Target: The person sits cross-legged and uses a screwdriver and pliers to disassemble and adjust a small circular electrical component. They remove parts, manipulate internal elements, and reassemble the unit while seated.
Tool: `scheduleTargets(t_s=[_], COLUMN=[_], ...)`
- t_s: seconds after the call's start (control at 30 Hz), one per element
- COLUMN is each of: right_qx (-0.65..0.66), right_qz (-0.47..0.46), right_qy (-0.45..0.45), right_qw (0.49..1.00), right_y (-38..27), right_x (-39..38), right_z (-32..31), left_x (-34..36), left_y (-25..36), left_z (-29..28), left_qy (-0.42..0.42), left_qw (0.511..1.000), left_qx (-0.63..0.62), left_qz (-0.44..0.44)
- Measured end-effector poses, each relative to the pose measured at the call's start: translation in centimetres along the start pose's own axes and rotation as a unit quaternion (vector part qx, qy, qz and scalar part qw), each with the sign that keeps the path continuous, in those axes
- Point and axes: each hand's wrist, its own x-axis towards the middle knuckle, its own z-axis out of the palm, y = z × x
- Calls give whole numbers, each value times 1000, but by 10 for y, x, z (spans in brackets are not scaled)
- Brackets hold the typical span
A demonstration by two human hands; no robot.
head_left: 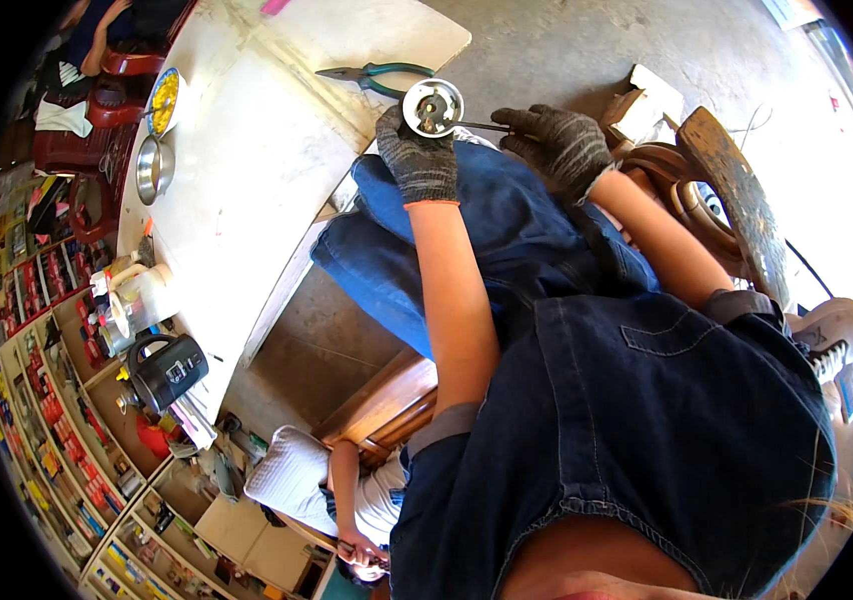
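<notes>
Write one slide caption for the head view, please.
Gloved left hand holds a round white part; gloved right hand points a dark rod at it, near green-handled pliers.

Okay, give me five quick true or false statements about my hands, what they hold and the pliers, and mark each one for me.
1. The left hand holds a round, white-rimmed part. True.
2. The right hand holds a slim dark tool aimed at that part. True.
3. Both hands are bare. False: both wear grey knitted gloves.
4. The pliers lie on the table. True.
5. The pliers have bright red handles. False: the handles are teal.
</notes>
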Motion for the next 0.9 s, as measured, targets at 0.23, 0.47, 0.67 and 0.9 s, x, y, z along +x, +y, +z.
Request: scheduleTargets(t_s=[0.23, 0.47, 0.67, 0.9], right_qx=[14, -6, -46, 71], right_qz=[-41, -26, 30, -50], right_qy=[-79, -52, -44, 17], right_qw=[996, 998, 998, 996], right_y=[5, -18, -61, -72], right_x=[10, 2, -5, 0], right_z=[-13, 2, 13, 24], left_x=[11, -4, 8, 12], left_y=[-2, 0, 3, 13], left_z=[-3, 13, 0, -7], left_qy=[-37, -27, -59, -17], left_qw=[999, 995, 995, 998], left_qx=[9, -75, -82, -46], left_qz=[-30, -56, -3, 44])
